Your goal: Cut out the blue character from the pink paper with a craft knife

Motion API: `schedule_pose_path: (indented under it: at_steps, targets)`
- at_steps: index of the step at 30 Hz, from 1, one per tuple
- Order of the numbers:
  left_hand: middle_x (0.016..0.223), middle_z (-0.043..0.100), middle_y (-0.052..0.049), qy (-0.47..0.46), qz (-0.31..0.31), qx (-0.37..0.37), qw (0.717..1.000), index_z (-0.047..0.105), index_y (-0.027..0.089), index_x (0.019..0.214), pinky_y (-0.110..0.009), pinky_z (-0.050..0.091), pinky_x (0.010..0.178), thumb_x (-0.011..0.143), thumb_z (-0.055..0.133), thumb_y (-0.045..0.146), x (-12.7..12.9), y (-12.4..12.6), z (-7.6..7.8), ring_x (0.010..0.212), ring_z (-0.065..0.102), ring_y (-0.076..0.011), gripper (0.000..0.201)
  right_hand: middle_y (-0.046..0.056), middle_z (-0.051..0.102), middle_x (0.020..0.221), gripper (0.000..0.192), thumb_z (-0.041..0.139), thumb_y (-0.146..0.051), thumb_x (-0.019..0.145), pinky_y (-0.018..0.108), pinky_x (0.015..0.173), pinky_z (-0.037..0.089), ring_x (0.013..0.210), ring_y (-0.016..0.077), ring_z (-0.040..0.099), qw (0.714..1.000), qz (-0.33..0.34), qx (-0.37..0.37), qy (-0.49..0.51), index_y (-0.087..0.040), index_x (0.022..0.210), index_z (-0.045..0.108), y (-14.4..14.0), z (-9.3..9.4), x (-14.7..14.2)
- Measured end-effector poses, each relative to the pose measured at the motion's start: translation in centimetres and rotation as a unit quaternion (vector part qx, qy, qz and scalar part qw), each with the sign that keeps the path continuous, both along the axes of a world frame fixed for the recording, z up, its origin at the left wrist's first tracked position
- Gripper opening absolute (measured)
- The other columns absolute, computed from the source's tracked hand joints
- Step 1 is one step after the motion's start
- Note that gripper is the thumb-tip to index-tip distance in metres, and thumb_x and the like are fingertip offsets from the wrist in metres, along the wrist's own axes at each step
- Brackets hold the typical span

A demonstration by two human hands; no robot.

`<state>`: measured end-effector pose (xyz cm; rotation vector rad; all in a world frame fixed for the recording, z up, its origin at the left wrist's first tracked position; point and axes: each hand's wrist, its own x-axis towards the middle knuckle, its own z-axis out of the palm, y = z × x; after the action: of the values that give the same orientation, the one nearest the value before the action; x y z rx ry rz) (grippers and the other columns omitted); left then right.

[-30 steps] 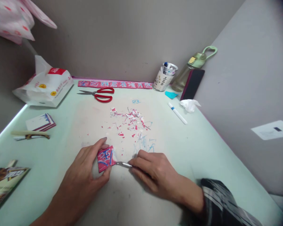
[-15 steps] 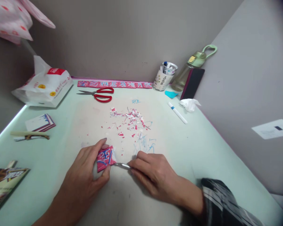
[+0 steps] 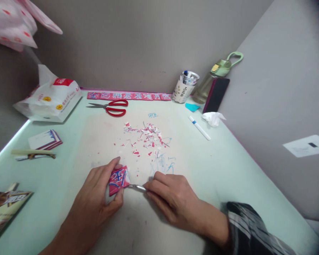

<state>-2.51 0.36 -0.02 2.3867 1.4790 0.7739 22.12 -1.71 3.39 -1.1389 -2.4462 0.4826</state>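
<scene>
Between the thumb and fingers of my left hand (image 3: pixel 98 196) is a small pink-red paper piece (image 3: pixel 118 180) with a blue-and-white character on it. Its right corner shows white. My right hand (image 3: pixel 172 196) is closed round a slim silver craft knife (image 3: pixel 138 187). The knife's tip points left and meets, or nearly meets, the lower right edge of the paper piece. Red and white paper scraps (image 3: pixel 150 132) lie scattered beyond both hands on the beige board (image 3: pixel 95 134).
Red-handled scissors (image 3: pixel 116 108) lie before a row of pink character tiles (image 3: pixel 129 96). A pen cup (image 3: pixel 185 88), green bottle (image 3: pixel 210 81) and phone (image 3: pixel 216 95) stand at the back right, near a white marker (image 3: pixel 200 128). A tissue pack (image 3: pixel 53 101) and cards (image 3: pixel 45 139) lie left.
The paper piece has turned very slightly in my left hand. Both hands otherwise keep nearly the same place, with the knife tip still at the paper's edge.
</scene>
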Motion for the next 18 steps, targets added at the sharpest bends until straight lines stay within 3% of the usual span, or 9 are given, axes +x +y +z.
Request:
schedule_pose_path:
  at_steps: [11,18]
  targets:
    - [0.119,0.066,-0.01,0.036,-0.004,0.071,0.997,0.039,0.017,0.143,-0.036,0.053,0.092,0.093,0.048,0.026,0.44,0.12,-0.03,0.108,0.064,-0.0254,0.052,0.002,0.058,0.082,0.022,0.042,-0.019,0.105,0.032,0.056,0.035,0.062,0.0151,0.045,0.999,-0.017,0.021,-0.031,-0.017,0.099,0.063,0.6,-0.28,-0.24]
    - [0.118,0.066,-0.011,0.04,-0.011,0.063,0.997,0.041,0.016,0.141,-0.037,0.054,0.09,0.092,0.05,0.026,0.48,0.15,0.23,0.107,0.064,-0.0259,0.051,0.003,0.059,0.084,0.024,0.043,-0.022,0.106,0.03,0.059,0.037,0.067,0.0156,0.05,1.0,0.013,-0.011,-0.009,-0.016,0.103,0.066,0.46,0.12,0.25]
